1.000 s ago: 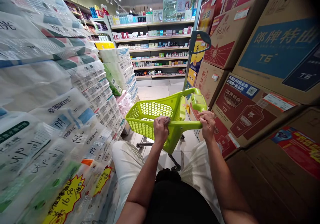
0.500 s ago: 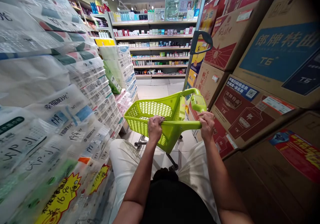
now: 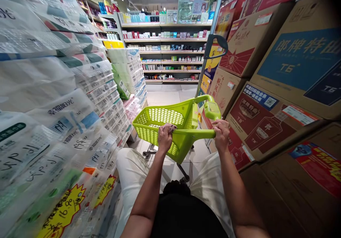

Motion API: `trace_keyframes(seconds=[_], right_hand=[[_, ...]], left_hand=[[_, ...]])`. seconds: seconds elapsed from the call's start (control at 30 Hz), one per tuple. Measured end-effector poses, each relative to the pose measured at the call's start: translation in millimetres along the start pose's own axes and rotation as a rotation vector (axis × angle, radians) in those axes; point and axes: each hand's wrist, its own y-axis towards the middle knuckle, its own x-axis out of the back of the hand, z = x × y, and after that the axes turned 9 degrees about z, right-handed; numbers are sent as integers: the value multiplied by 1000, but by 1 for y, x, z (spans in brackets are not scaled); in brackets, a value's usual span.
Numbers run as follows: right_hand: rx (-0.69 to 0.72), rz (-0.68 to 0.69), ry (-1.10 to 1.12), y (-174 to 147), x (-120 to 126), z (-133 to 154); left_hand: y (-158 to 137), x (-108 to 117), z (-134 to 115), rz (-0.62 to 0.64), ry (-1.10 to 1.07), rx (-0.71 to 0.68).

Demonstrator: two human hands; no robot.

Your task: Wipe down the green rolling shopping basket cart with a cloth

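Note:
A lime-green shopping cart point(image 3: 183, 144) with a slotted basket stands in front of my legs. My left hand point(image 3: 165, 137) is closed at the left end of its handle, with a crumpled pinkish-grey cloth point(image 3: 172, 127) bunched under the fingers against the green plastic. At the handle's right corner, my right hand point(image 3: 221, 133) wraps around the bar, just below the bulky green fitting point(image 3: 212, 109). The part of the basket floor in sight holds nothing; the near side is hidden behind the front wall and handle.
Plastic-wrapped paper packs point(image 3: 87, 78) are piled along the left. Cardboard cartons point(image 3: 269, 121) stack up on the right, beside a trolley's upright dark handle point(image 3: 217, 46). The tiled floor point(image 3: 167, 95) leads to shelves of small goods point(image 3: 165, 48).
The view has shifted very slightly, and the shelves and cartons sit a little further right. Both hands keep their places on the cart.

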Motion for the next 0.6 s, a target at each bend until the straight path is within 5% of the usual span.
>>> trace_keyframes(seconds=[0.13,0.3,0.47,0.6], right_hand=[[19,-19,-399,-9,-24,35],[136,234,-582,-32,-72,68],[178,305,-620,-35,-68,43],[198,320,-597,-25,-50,21]], left_hand=[[-3,-4,-1,22,-5,-69],[-4,-5,1,56,39,-105],[4,-3,16,-10,43,45],[-2,-16,6,65,-4,-175]])
